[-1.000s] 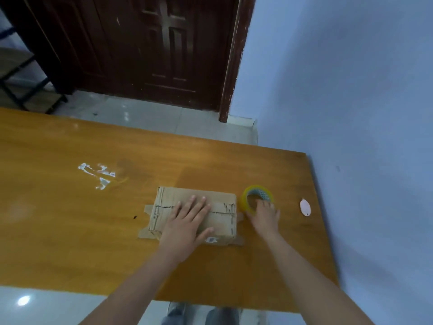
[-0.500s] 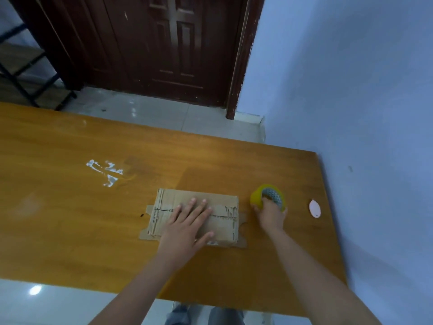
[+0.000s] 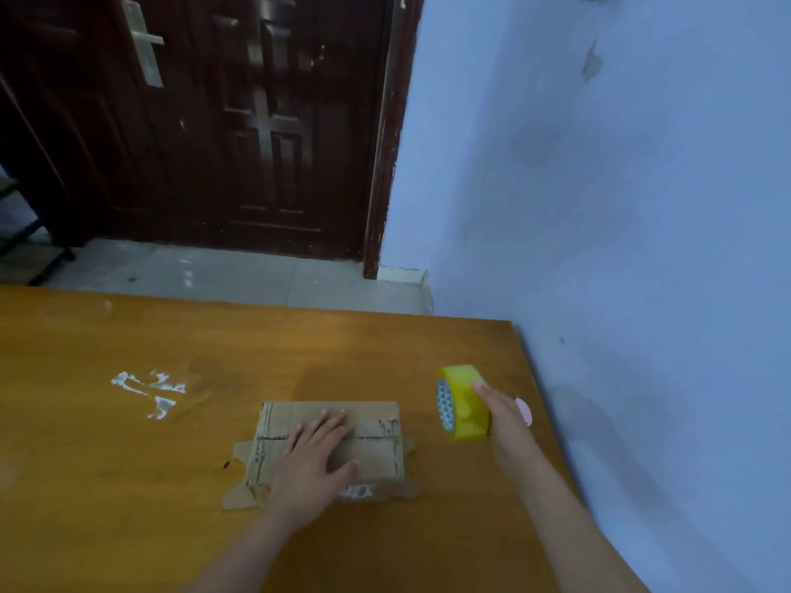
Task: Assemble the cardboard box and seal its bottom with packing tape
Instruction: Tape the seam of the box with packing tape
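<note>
A small brown cardboard box [image 3: 376, 425] lies on the wooden table [image 3: 128, 485], its flaps folded shut on top and small tabs sticking out at its sides. My left hand [image 3: 312, 464] presses flat on the flaps, fingers spread. To the right of the box, my right hand [image 3: 505, 417] holds a yellow roll of packing tape [image 3: 460, 404] lifted off the table and standing on edge, its patterned core facing left. No tape strip is pulled out from the roll.
A small pale oval object [image 3: 524, 410] lies on the table just behind my right hand. White smears [image 3: 150, 389] mark the table to the left. A blue wall [image 3: 642, 250] runs along the table's right edge. A dark wooden door [image 3: 214, 122] stands beyond.
My right hand has picked the tape roll up from lying flat beside the box and turned it on edge. My left hand has stayed on the box. The camera has tilted upward.
</note>
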Available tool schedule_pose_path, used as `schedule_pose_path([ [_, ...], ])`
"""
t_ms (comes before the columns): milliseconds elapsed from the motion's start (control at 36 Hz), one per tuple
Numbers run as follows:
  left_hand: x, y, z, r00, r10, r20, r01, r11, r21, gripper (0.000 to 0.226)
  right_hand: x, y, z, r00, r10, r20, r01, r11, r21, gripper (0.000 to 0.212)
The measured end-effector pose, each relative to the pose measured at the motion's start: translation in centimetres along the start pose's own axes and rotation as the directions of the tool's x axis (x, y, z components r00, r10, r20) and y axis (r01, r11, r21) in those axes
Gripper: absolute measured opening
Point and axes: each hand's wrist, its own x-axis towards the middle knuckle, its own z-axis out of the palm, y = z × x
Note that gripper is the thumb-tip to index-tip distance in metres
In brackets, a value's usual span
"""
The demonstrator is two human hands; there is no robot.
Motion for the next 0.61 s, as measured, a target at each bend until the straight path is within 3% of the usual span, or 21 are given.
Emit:
schedule_pose_path([
  [139, 0.3, 0.8, -1.4, 0.996, -0.092, 0.011, 0.092, 0.979, -0.181, 0.040, -1.7, -2.2, 1.6, 1.000, 0.003, -0.029, 0.000, 0.995, 0.103, 0.015],
  [250, 0.6, 3.0, -3.8, 0.988, -0.151, -0.031, 0.129, 0.921, -0.367, 0.038, -3.3, -3.8, 3.3, 0.997, 0.001, 0.077, -0.007, 0.997, 0.073, 0.025],
  [333, 1.1, 5.9, -6.5, 0.988, -0.041, -0.150, -0.043, 0.856, -0.516, 0.037, -4.4, -5.0, 4.5, 0.988, -0.013, 0.153, 0.011, 1.000, 0.013, 0.023],
  [389, 1.2, 7.7, -8.4, 0.976, 0.066, -0.207, -0.172, 0.814, -0.555, 0.045, -4.6, -5.5, 5.2, 0.981, -0.027, 0.190, 0.032, 0.999, -0.025, 0.038],
  [472, 1.4, 9.7, -10.6, 0.932, 0.280, -0.229, -0.352, 0.848, -0.396, 0.060, -5.3, -6.5, 6.2, 0.964, -0.036, 0.263, 0.065, 0.993, -0.101, 0.033],
  [528, 1.7, 10.3, -11.1, 0.887, 0.391, -0.247, -0.447, 0.862, -0.240, 0.054, -5.7, -7.1, 6.8, 0.958, -0.046, 0.282, 0.092, 0.984, -0.153, 0.033],
  [611, 1.4, 10.8, -11.1, 0.854, 0.371, -0.366, -0.444, 0.885, -0.140, 0.035, -5.9, -7.7, 7.6, 0.956, -0.090, 0.278, 0.147, 0.970, -0.193, 0.038],
])
